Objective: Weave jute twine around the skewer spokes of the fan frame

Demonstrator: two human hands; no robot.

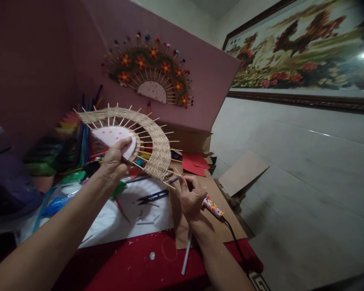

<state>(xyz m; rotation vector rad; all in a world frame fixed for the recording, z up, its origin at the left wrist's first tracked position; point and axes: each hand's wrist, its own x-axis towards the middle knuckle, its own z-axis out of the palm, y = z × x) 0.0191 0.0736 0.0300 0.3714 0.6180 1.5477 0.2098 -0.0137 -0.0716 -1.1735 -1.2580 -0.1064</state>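
Note:
My left hand point(114, 158) grips a half-round woven fan point(161, 153) by its pink dotted centre piece, thumb on top. The fan has a tan twine band woven over thin wooden sticks, whose tips stick out past the outer edge. My right hand point(191, 198) is closed in a pinch beside the band's lower right end, close to the last stick tips. What its fingertips hold is too small to make out. Just behind and below the fan, black thread snips point(153, 197) lie on white paper point(133, 226).
A finished-looking fan with orange flowers and coloured balls point(153, 74) hangs on a pink board point(209, 81). Cardboard point(227, 224) carries a dotted, corded handle point(214, 207) and red paper point(194, 163). A clear glue stick point(186, 254) overhangs the red cloth point(133, 266). Craft supplies crowd the left.

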